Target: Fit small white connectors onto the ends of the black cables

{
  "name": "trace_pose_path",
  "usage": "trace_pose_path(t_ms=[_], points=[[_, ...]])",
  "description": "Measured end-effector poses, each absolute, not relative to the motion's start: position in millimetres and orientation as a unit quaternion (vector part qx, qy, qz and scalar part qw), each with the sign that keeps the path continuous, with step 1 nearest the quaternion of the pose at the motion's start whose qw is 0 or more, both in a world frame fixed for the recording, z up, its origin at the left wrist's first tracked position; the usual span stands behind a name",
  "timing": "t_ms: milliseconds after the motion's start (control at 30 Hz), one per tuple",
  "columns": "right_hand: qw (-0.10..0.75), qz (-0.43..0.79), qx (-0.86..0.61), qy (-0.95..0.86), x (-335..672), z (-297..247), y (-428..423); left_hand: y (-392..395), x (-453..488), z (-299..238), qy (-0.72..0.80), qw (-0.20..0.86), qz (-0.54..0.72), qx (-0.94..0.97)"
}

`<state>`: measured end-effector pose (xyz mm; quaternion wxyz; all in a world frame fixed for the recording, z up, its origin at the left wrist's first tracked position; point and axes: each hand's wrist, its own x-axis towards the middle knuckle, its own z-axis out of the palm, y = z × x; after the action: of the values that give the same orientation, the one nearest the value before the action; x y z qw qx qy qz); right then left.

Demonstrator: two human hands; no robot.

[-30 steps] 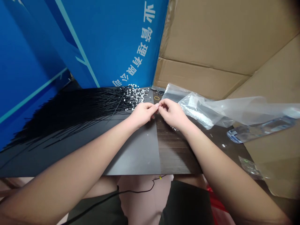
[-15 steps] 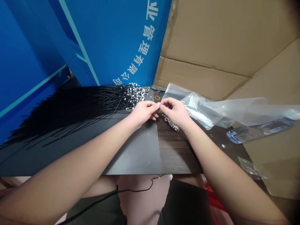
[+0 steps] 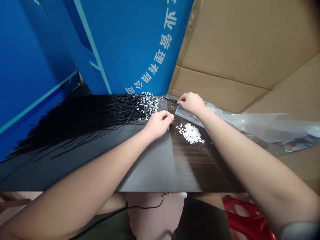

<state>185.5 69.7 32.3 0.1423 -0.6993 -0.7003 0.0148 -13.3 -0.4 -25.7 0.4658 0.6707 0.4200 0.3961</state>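
- Black plastic strips (image 3: 75,130), possibly cable ties though the view was too coarse to tell, fanned across the table (image 3: 147,170) from a cluster of white tips (image 3: 149,106) near its far edge.
- The left hand (image 3: 158,125) lay just beside that cluster, its fingers curled downward; whether it was gripping anything could not be told.
- The right hand (image 3: 191,103) had reached toward the far edge, its fingertips (image 3: 180,99) drawn together in a pinch on some fine dark strands (image 3: 174,103).
- The hands had just moved apart: a moment earlier they had met near the middle of the table, and now a gap stood between them.
- Loose white pieces (image 3: 190,133) sat in a heap on the dark wood part of the table, apart from both hands. The heap was fuller and more fully exposed than the thin scatter seen earlier.
- A small yellow ring (image 3: 171,107) was marked near the far edge, between the hands.
- A clear plastic bag (image 3: 252,126) spread to the right, beneath the right forearm (image 3: 240,146).
- Behind stood a blue printed board (image 3: 130,43) and cardboard sheets (image 3: 237,43); a red plastic stool (image 3: 246,220) showed below the table.
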Motion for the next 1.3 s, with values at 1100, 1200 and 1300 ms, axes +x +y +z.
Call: trace_pose_path(t_ms=[1100, 1200, 1300], points=[[0.136, 0.02, -0.682, -0.719, 184.1, -0.8, 110.7, -0.6, -13.0, -25.2, 0.428, 0.419, 0.389, 0.7], [0.154, 0.036, -0.677, -0.719, 182.0, -2.6, 109.2, 0.9, -12.5, -27.4, 0.43, 0.418, 0.391, 0.698], [0.198, 0.043, -0.664, -0.72, 181.1, -3.0, 108.1, 2.3, -12.9, -29.6, 0.429, 0.428, 0.403, 0.686]])
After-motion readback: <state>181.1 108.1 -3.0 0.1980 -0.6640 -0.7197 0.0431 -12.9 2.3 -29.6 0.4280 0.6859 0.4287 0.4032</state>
